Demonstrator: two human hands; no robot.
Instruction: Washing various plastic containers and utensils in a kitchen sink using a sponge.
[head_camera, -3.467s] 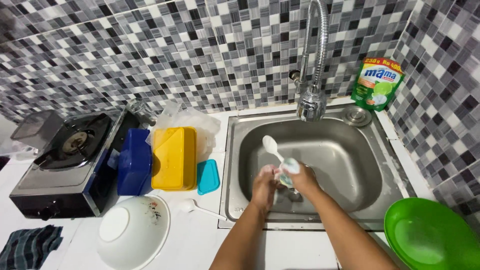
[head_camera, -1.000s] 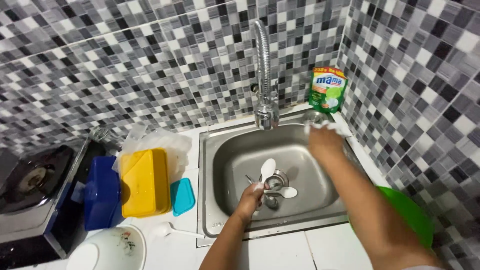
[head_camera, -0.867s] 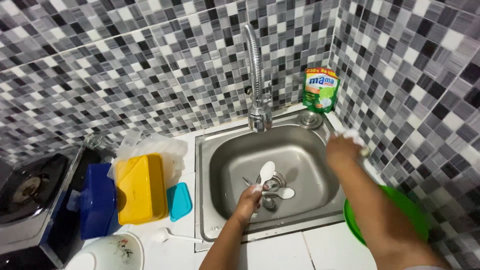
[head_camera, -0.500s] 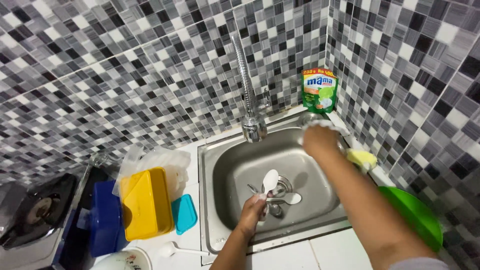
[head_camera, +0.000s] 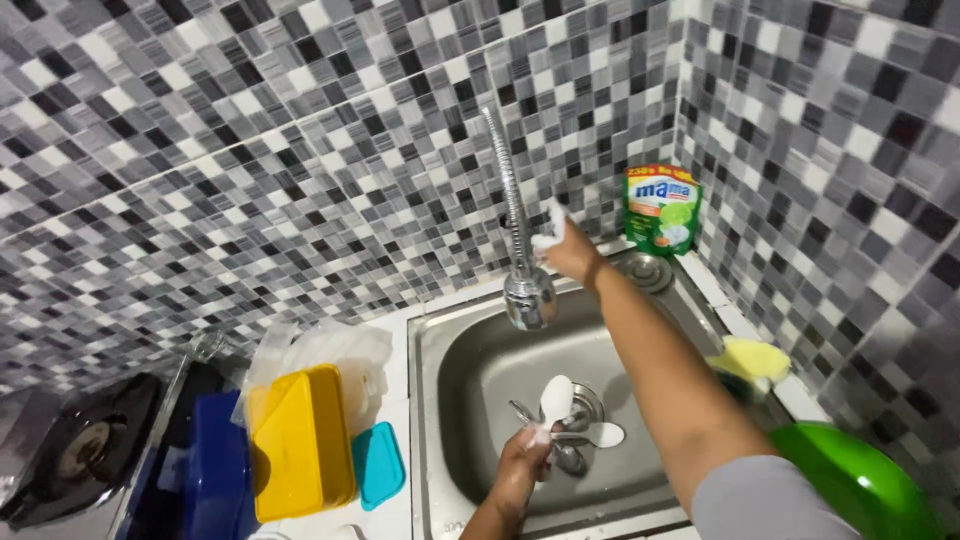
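My left hand is low in the steel sink, gripping the handle of a white spoon held upright over the drain. Another white spoon and metal cutlery lie by the drain. My soapy right hand is raised against the faucet, fingers closed around the pipe just above its base. A yellow sponge lies on the sink's right rim, apart from both hands.
A green detergent pouch stands in the back corner. A green bowl sits at lower right. Left of the sink lie a yellow box, a teal lid, a blue box, a plastic bag and a gas stove.
My right hand put the sponge on the sink's right rim and swung left up to the faucet. The left hand stayed over the drain with the spoon.
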